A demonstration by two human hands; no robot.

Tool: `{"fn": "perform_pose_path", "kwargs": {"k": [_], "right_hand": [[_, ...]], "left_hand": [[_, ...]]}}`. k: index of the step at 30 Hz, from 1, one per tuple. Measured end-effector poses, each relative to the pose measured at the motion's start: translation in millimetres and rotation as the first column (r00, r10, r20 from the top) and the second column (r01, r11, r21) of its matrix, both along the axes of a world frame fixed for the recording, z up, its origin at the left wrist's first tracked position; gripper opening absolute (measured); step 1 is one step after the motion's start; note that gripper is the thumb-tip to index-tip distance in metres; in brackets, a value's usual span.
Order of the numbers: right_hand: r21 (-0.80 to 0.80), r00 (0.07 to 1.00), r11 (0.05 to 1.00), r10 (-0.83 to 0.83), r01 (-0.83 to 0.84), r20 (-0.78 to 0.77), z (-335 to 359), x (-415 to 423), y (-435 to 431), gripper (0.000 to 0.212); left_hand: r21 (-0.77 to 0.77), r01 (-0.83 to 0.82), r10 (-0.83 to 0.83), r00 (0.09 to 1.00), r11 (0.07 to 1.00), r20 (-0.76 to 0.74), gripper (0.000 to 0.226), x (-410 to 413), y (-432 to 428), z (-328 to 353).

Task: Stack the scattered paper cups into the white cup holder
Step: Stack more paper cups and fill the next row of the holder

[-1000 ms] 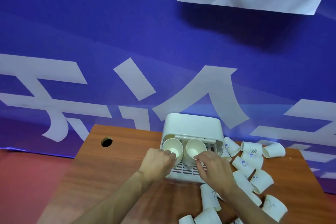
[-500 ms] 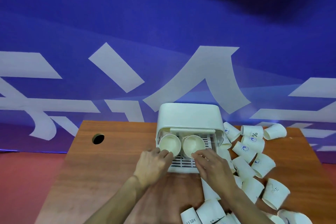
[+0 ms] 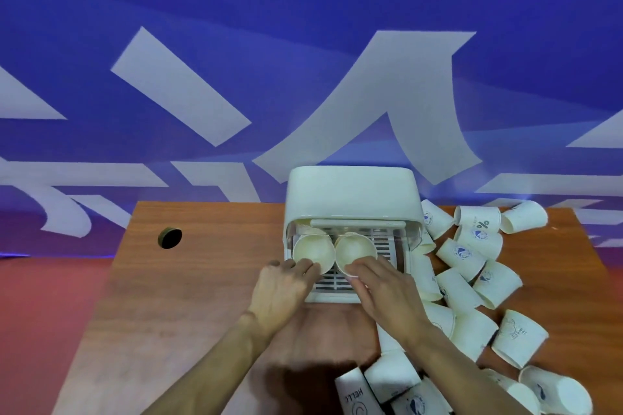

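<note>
While checking against a second ago, note scattered paper cups (image 3: pixel 468 333) near right, untouched. Beyond, hands apart: left hand (image 3: pixel 279 293) still curled on left cup (image 3: pixel 312 251), right hand (image 3: pixel 387 293) fingertips still touching right cup (image 3: pixel 354 248), inside white cup holder (image 3: pixel 350 192). Judge seating unfinished.

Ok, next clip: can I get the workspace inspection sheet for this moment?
Surface: brown wood-grain table.
Job's things: white cup holder at the far edge, open toward the person; left cup and right cup side by side inside, mouths facing the camera; scattered cups heaped to its right and along the near edge.
Clutter: nothing seen.
Hands: left hand touches the left cup's near rim, right hand the right cup's; grip unclear.
Cables: nothing seen; a dark grommet hole at left.
Surroundings: blue banner with white strokes behind; red floor.
</note>
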State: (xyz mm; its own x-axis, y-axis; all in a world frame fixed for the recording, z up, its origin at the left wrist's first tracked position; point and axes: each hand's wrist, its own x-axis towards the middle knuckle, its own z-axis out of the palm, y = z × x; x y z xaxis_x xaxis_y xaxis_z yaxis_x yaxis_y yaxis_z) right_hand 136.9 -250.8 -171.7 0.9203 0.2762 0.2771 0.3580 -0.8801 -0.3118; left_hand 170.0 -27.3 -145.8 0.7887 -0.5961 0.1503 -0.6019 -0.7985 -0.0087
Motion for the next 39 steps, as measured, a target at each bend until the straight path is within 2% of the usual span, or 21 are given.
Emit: {"fn": "perform_pose_path", "kwargs": {"k": [2,8,13,16,18,20,23,29,34,39], "right_hand": [[0.006,1.0,1.0,-0.021,0.021,-0.002,-2.9,-0.8,0.1,0.014],[0.011,1.0,1.0,-0.01,0.011,-0.029,-14.4,-8.5,-2.2,0.021],[-0.044,0.998,0.999,-0.015,0.012,-0.056,-15.3,0.7,-1.0,0.027],[-0.024,0.995,0.999,-0.036,0.034,-0.094,-16.0,4.5,1.4,0.028],[-0.006,0.998,0.999,-0.035,0.035,-0.061,-17.3,5.7,1.7,0.025],[-0.002,0.998,0.999,-0.05,0.05,-0.049,-19.3,7.8,2.3,0.018],[-0.005,0.984,0.993,-0.12,0.12,-0.132,-22.5,13.1,8.8,0.017],[-0.071,0.971,0.988,-0.148,0.137,-0.187,-22.1,13.5,14.9,0.024],[-0.055,0.981,0.989,-0.142,0.136,-0.132,-21.6,5.2,12.9,0.037],[-0.058,0.984,0.991,-0.125,0.118,-0.128,-26.0,-4.8,16.1,0.028]], "left_hand": [[-0.041,0.004,-0.002,0.999,0.999,0.034,0.013,-0.3,0.6,-3.8],[-0.125,0.006,0.005,0.996,0.992,0.085,0.023,-9.4,5.5,-17.3],[-0.111,-0.017,0.014,1.0,0.994,-0.02,0.031,-1.3,3.9,-23.1],[-0.102,-0.037,0.027,0.995,0.994,-0.097,0.026,6.3,0.7,-23.8],[-0.102,-0.066,0.052,0.989,0.993,-0.137,0.024,11.5,-1.6,-23.7],[-0.146,-0.128,0.098,0.975,0.981,-0.198,0.023,16.3,-3.9,-25.3],[-0.245,-0.205,0.129,0.947,0.948,-0.293,0.022,19.0,-8.0,-28.8],[-0.209,-0.204,0.145,0.952,0.956,-0.27,0.02,11.9,-12.9,-26.4],[-0.2,-0.217,0.145,0.936,0.956,-0.321,0.015,1.1,-9.3,-24.7],[-0.212,-0.234,0.16,0.935,0.949,-0.317,0.011,-9.5,-6.0,-23.7]]}}
